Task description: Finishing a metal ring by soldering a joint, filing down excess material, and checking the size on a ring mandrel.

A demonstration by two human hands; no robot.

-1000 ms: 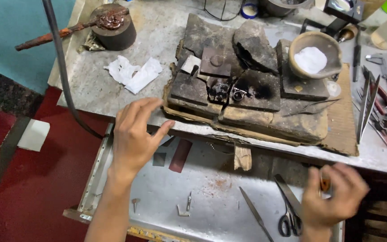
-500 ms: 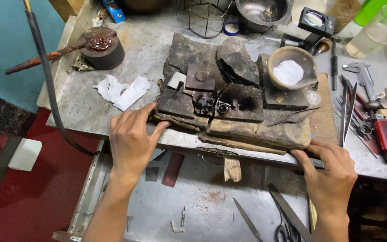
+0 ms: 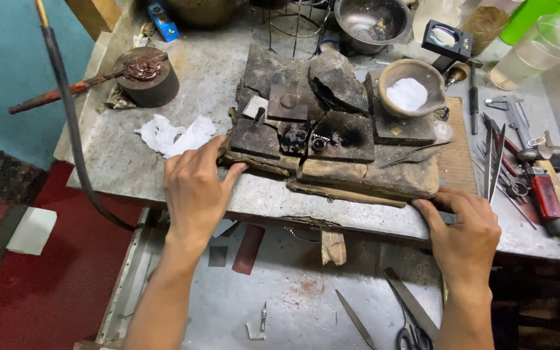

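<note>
A stack of charred, cracked soldering blocks (image 3: pixel 332 139) rests on a worn wooden board (image 3: pixel 364 181) on the metal bench top. My left hand (image 3: pixel 196 188) grips the board's front left corner, thumb against its edge. At the front right corner, my right hand (image 3: pixel 465 233) has its fingers curled over the board's edge. Small metal rings (image 3: pixel 319 142) lie on the blackened middle block. A ceramic dish of white powder (image 3: pixel 408 87) stands on the blocks at the right.
A round dark pitch block with a rusty rod (image 3: pixel 145 78) sits at the back left, crumpled white paper (image 3: pixel 176 135) beside it. Tweezers, pliers and a red-handled tool (image 3: pixel 542 194) lie at the right. A pulled-out tray below holds scissors (image 3: pixel 409 317). A black hose (image 3: pixel 72 129) hangs left.
Both hands rose from over the tray to the bench edge and closed on the board's two front corners. The camera has moved closer over the bench.
</note>
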